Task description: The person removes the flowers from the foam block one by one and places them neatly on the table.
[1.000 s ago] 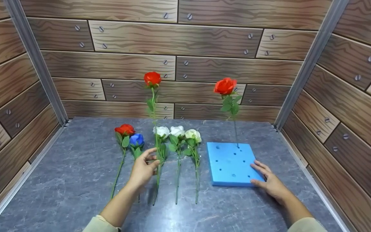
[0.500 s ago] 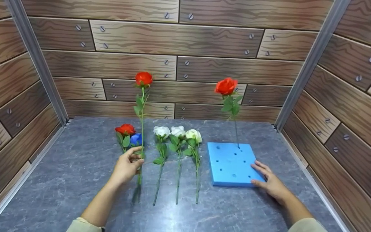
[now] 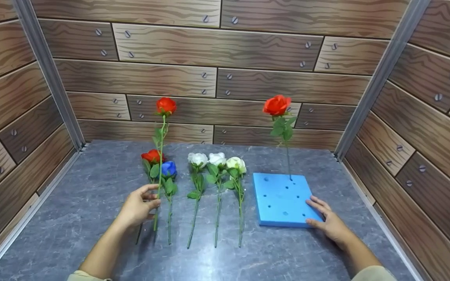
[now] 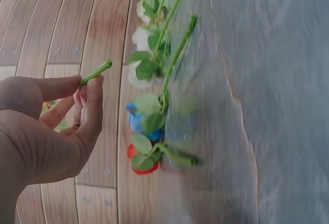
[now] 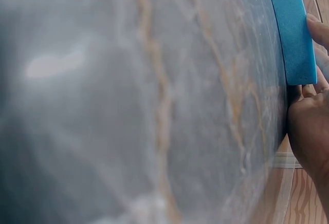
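Observation:
In the head view my left hand (image 3: 136,207) pinches the green stem of a red rose (image 3: 166,105) between thumb and fingers, the bloom up. The left wrist view shows the cut end of its stem (image 4: 96,72) poking out past the fingertips. My right hand (image 3: 329,223) rests on the right edge of a blue foam block (image 3: 281,201) with several holes, fingers fairly straight. Another red rose (image 3: 277,105) stands upright in a back hole of the block. A lying red rose (image 3: 151,156) is partly behind the held stem, beside a blue rose (image 3: 168,168).
Between the blue rose and the block lie two white roses (image 3: 197,160) (image 3: 217,159) and a pale yellow-green rose (image 3: 236,164), stems toward the person. The grey marbled table (image 3: 287,257) is walled by wood-print panels (image 3: 162,47) at the back and sides.
My left hand has carried the red rose leftward, from over the leftmost white rose, past the blue one, to beside the lying red rose. The right hand and the block have stayed put.

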`<state>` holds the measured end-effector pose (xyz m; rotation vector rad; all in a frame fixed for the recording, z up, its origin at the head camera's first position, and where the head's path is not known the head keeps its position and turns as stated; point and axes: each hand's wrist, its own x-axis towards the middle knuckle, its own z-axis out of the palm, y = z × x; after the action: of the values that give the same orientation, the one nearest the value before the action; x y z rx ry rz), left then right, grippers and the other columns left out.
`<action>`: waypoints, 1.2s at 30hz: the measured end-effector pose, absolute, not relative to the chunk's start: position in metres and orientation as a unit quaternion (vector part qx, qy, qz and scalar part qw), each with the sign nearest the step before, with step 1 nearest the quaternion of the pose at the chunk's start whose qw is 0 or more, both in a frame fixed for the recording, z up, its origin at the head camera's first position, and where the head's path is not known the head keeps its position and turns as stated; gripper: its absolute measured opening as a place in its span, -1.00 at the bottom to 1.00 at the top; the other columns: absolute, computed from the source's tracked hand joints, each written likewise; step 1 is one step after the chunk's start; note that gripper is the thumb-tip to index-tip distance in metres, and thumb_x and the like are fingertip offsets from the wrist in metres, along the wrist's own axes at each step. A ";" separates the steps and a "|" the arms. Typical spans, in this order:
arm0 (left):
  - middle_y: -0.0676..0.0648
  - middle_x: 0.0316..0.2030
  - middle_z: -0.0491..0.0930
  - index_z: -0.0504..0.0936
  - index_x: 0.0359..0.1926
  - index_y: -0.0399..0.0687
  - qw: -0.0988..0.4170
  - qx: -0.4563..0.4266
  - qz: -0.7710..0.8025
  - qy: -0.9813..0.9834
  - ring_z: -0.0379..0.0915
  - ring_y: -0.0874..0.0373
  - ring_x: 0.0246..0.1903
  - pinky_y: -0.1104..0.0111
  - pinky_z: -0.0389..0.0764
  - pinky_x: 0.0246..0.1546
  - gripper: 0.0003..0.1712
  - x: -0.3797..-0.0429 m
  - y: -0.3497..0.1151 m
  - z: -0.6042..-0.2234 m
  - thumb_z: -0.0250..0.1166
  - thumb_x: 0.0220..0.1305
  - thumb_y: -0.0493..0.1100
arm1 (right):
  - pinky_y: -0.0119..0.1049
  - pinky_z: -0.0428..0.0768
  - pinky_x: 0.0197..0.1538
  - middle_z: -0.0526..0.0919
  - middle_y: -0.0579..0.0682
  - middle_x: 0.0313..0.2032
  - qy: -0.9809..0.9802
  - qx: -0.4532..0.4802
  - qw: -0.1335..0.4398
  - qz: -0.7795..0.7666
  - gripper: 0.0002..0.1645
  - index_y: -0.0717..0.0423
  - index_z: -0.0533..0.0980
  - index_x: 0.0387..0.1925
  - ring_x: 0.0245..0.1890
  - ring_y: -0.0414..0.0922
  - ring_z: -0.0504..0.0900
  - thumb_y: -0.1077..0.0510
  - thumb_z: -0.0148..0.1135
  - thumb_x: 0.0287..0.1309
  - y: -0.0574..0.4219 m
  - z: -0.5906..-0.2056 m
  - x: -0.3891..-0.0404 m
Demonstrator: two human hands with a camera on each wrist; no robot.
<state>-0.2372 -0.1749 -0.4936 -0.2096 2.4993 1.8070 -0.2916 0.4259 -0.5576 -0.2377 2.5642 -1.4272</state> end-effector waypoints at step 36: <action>-0.20 0.04 0.52 0.26 0.59 -0.34 0.115 -0.078 0.566 0.813 0.57 0.06 -0.06 0.25 0.81 -0.23 -0.30 -0.218 -0.291 -0.519 0.27 0.56 -0.33 | -0.12 -0.13 0.79 -0.12 0.18 0.76 0.866 -0.076 0.104 -0.484 -0.02 0.21 0.21 0.67 0.76 0.33 -0.34 0.07 0.46 0.40 0.425 -0.557 -0.294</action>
<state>-0.2175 -0.2914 -0.5190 -0.2288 2.3812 1.6574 -0.2944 0.4248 -0.5570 -0.2237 2.5521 -1.4272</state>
